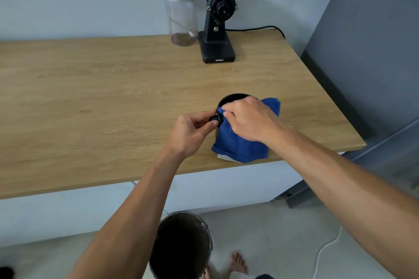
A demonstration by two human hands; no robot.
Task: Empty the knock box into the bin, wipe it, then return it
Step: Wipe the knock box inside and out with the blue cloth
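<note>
On the floor nearest the viewer, just below the worktop's front edge, stands the bin, a dark open cylinder with a black inside; bare toes show right beside it, and a pale cable trails across the floor to the right. Both bare forearms reach up and over the bin toward the worktop, a light wood surface. Near its front right part sits the knock box, black and round, largely hidden: a blue cloth drapes down its near side and lies out on the worktop, and only the far rim and a dark bit of the inside show. The right hand lies over the box, its grip pinching the upper edge of the cloth at the near rim. The left hand is just beside it on the left, its grip pressed around a small black round end that juts from the box's side. A scrap of white peeks from under the cloth's front edge. Farther back, against the wall, a clear jar with a white lid holds a little brown grounds, and touching-close on its right stands a black coffee grinder, its black cord running off to the right.
</note>
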